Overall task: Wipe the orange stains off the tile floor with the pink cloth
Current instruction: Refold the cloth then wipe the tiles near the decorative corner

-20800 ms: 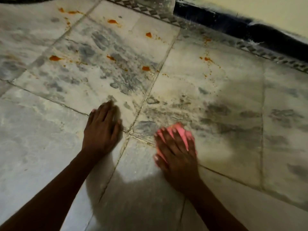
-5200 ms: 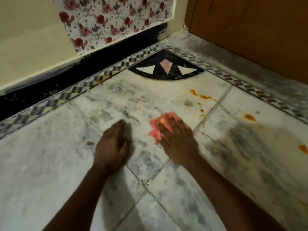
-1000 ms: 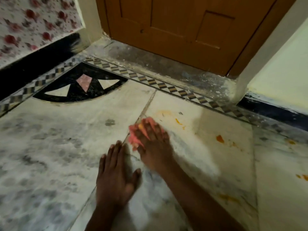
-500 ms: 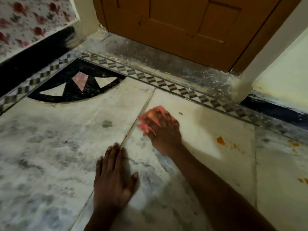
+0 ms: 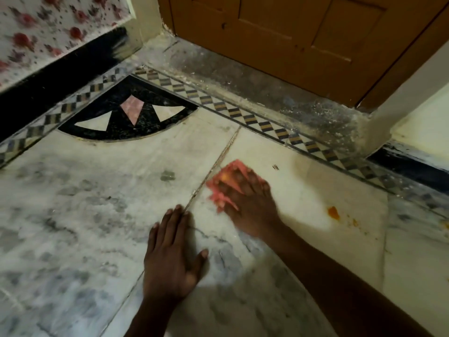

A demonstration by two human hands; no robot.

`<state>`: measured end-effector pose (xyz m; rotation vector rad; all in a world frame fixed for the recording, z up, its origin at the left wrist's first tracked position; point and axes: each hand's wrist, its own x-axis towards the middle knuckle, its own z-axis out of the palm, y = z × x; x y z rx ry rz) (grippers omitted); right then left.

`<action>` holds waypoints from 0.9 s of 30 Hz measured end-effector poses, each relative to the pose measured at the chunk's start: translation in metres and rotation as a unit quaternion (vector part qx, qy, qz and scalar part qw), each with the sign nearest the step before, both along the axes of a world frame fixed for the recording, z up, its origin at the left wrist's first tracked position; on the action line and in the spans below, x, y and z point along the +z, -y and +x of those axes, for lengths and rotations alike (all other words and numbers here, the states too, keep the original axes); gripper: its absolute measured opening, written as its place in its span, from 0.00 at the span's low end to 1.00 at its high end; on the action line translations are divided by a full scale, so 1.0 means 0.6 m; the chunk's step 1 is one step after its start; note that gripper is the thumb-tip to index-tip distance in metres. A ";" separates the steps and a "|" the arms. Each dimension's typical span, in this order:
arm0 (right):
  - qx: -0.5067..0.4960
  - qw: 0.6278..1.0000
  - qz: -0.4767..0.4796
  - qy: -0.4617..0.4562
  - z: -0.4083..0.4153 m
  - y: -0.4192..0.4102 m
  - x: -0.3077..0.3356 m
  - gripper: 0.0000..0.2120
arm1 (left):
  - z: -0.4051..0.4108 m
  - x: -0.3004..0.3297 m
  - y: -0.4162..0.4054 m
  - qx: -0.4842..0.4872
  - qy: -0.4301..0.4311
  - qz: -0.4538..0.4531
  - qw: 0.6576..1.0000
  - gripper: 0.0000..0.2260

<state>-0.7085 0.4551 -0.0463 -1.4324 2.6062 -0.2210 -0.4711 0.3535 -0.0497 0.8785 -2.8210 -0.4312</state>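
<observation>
My right hand (image 5: 250, 203) presses the crumpled pink cloth (image 5: 220, 188) flat onto the pale marble tile (image 5: 291, 190), just right of a grout line. The cloth carries an orange smear and is blurred by motion. My left hand (image 5: 173, 259) lies flat on the floor with fingers straight, nearer to me and left of the right hand. An orange stain (image 5: 333, 212) with small specks trailing to its right sits on the same tile, well to the right of the cloth. Another orange speck (image 5: 445, 224) shows at the right frame edge.
A wooden door (image 5: 291, 32) and its dusty grey threshold (image 5: 243, 79) lie ahead. A checkered border strip (image 5: 243, 113) runs along the floor edge, with a black fan-shaped inlay (image 5: 128, 117) in the corner. A floral wall panel (image 5: 48, 27) stands on the left.
My right hand slid the cloth back towards me and to the left along the grout line. The orange marks seen a second ago beside the cloth are gone. My left hand stayed planted.
</observation>
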 end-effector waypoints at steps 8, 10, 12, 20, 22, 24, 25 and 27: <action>-0.213 0.976 0.036 0.038 -0.092 -0.016 0.005 0.30 | -0.001 -0.005 -0.003 -0.006 -0.001 -0.010 1.000 0.40; -0.178 0.982 0.038 0.049 -0.069 0.022 -0.001 0.31 | -0.001 -0.005 -0.001 -0.002 0.004 -0.012 1.000 0.41; -0.085 0.996 0.013 0.014 -0.001 -0.014 -0.001 0.31 | -0.003 0.000 -0.003 0.003 -0.002 -0.010 1.000 0.41; -0.175 0.984 0.020 0.035 -0.026 -0.119 -0.001 0.32 | -0.001 -0.009 -0.007 -0.004 -0.013 -0.027 1.000 0.41; -0.181 0.980 0.030 0.071 -0.034 -0.066 -0.003 0.31 | -0.003 -0.009 -0.006 -0.009 -0.005 -0.036 0.999 0.41; -0.130 0.990 0.020 0.049 0.005 -0.077 -0.007 0.30 | -0.005 -0.007 -0.004 -0.006 -0.002 -0.042 0.999 0.41; -0.093 0.995 0.010 0.017 0.042 -0.107 -0.008 0.30 | -0.004 -0.002 -0.004 -0.004 -0.003 -0.044 0.999 0.41; -0.026 0.999 -0.020 -0.021 0.124 -0.205 -0.005 0.30 | -0.003 0.000 -0.007 -0.005 -0.007 -0.039 0.999 0.41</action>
